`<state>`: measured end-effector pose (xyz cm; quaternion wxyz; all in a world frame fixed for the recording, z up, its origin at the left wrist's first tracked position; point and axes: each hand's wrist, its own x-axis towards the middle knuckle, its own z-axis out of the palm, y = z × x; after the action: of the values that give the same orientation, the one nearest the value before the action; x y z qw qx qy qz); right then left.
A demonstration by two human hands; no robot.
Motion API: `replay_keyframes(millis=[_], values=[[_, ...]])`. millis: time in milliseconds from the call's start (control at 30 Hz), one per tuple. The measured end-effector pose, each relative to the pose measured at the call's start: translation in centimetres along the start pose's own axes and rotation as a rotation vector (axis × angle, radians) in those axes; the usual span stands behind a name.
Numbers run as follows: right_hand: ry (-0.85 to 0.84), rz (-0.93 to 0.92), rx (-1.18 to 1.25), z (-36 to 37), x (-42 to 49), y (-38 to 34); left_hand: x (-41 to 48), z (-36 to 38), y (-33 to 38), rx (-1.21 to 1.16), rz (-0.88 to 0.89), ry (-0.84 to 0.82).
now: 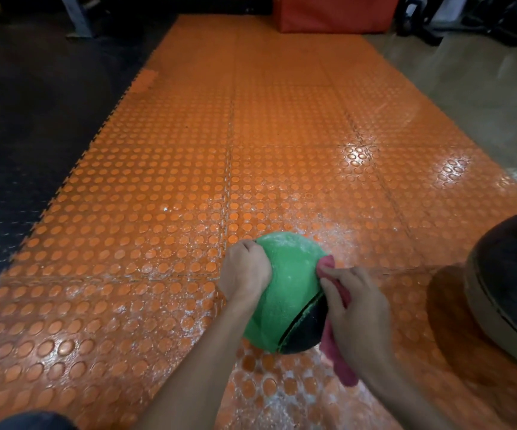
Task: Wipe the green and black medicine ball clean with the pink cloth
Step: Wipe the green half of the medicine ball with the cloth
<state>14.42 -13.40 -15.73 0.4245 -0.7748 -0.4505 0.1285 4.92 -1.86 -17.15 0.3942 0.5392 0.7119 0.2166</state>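
While the fingers of the right hand pinch the pink cloth against the right side of the green and black medicine ball, the left hand grips the ball's upper left, its fingers curled over the far curve. The ball sits on an orange studded floor mat, low and centre in the view, with the green panel up and the black panel toward the person's right. A pale dusty film shows on the green top.

Likely trouble: the ball is round and the mat looks glossy, so a hard wipe from the right could roll or skid it out from under the left hand if that grip eases. Much of the cloth hangs loose below the right hand, so it may drag through the white powder scattered on the mat and carry it back onto the ball. The underside resting on the mat is hidden and could be missed unless the ball is turned.

Around it: a larger dark ball lies near on the right, apart from the right hand but in the way of a wide sweep. Black rubber flooring borders the mat on the left. A red padded block stands well away at the far end.
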Motion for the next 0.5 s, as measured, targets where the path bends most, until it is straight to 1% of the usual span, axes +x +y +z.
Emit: replay_keyframes(millis=[67, 100, 200, 233, 267, 300, 400, 433, 467, 500], values=[[-0.003, -0.071, 0.039, 0.3, -1.1, -0.4, 0.0, -0.4, -0.6, -0.026, 0.013, -0.008], [0.013, -0.053, 0.037, 0.3, -0.6, 0.0, -0.1, -0.4, -0.8, -0.024, 0.021, -0.005], [0.04, 0.099, -0.023, 0.2, 2.5, 1.7, -0.6, -0.3, -0.8, 0.025, 0.033, 0.039], [0.033, 0.114, -0.052, -0.1, 3.2, 1.8, -0.7, 0.0, -0.7, 0.04, 0.029, 0.055], [0.029, 0.102, -0.088, -0.1, 3.4, 1.2, -0.8, 0.2, -0.6, 0.05, 0.026, 0.066], [0.028, 0.051, -0.124, 0.0, 3.1, 0.5, -0.8, 0.4, -0.5, 0.058, 0.028, 0.074], [-0.005, -0.213, -0.158, 0.6, 0.2, -1.9, -1.1, 1.1, -0.8, 0.082, 0.062, 0.073], [-0.013, -0.255, -0.167, 0.6, -0.2, -2.1, -1.3, 1.3, -0.8, 0.089, 0.083, 0.065], [-0.005, -0.236, -0.166, 0.5, 0.1, -1.9, -1.6, 1.3, -0.7, 0.1, 0.102, 0.058], [0.01, -0.169, -0.157, 0.3, 1.1, -1.4, -1.9, 1.4, -0.5, 0.113, 0.116, 0.057]])
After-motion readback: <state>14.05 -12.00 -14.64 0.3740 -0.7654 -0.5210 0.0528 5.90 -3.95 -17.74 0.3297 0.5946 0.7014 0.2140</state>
